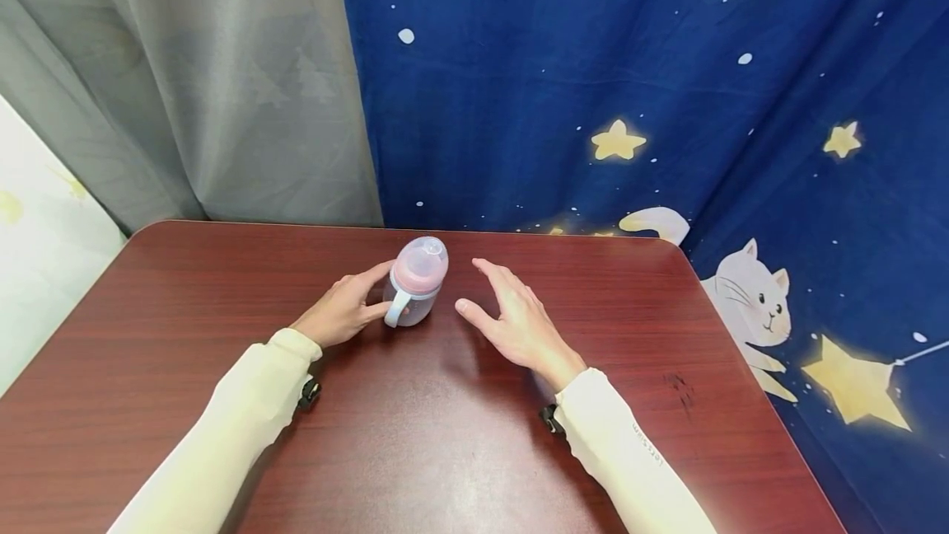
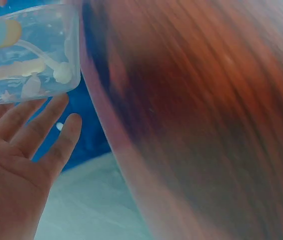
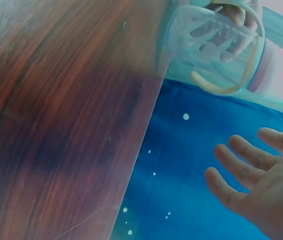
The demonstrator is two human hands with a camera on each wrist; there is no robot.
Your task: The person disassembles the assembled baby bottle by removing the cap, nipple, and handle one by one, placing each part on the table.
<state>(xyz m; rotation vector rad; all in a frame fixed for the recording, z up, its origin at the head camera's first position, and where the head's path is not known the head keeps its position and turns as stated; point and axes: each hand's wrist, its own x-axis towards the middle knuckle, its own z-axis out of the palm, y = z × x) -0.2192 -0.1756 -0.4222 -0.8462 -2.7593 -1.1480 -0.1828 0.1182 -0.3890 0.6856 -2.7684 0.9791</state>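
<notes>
A clear baby bottle (image 1: 413,307) with a pink collar, a see-through domed cap and pale blue side handles is at the far middle of the table. My left hand (image 1: 343,308) holds it from the left, thumb by the near handle and fingers around the far side. Inside the bottle (image 2: 36,82), a straw with a weighted end shows in the left wrist view. Whether its base touches the tabletop I cannot tell. To the right, apart from the bottle, my right hand (image 1: 522,324) hovers with spread fingers and holds nothing; its palm faces the bottle (image 3: 216,47).
The dark red wooden table (image 1: 415,452) has rounded far corners. Behind its far edge hang a grey curtain (image 1: 252,105) and a blue curtain (image 1: 519,89) with stars and a white cat. Dark scuff marks (image 1: 678,388) show at the table's right.
</notes>
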